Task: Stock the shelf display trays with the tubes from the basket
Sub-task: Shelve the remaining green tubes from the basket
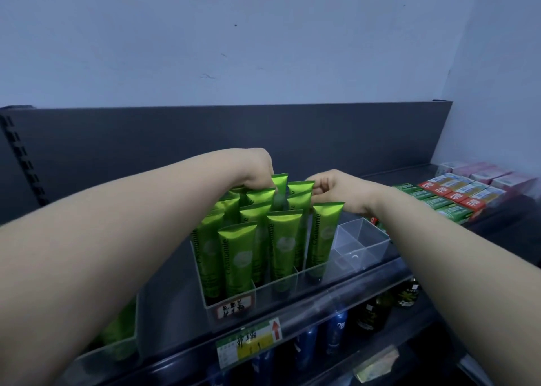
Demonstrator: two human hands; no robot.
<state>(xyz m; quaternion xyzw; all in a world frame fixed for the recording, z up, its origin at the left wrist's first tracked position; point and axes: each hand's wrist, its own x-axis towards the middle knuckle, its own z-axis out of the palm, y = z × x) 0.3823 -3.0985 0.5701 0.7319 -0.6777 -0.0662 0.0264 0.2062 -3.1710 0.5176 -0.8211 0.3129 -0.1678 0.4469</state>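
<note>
A clear display tray (231, 303) stands on the dark shelf (366, 280), packed with several upright green tubes (284, 245). At the tray's back rows my left hand (257, 169) curls its fingers over the tops of the tubes on the left. My right hand (330, 188) pinches the crimped top of a green tube (300, 192) at the back right. The tray's right compartments (360, 245) hold no tubes. The basket is out of view.
Another clear tray with green tubes (120, 336) sits at the lower left, partly behind my left forearm. Boxed goods in green, red and pink (456, 193) line the shelf at right. Dark and blue bottles (336, 330) stand on the shelf below.
</note>
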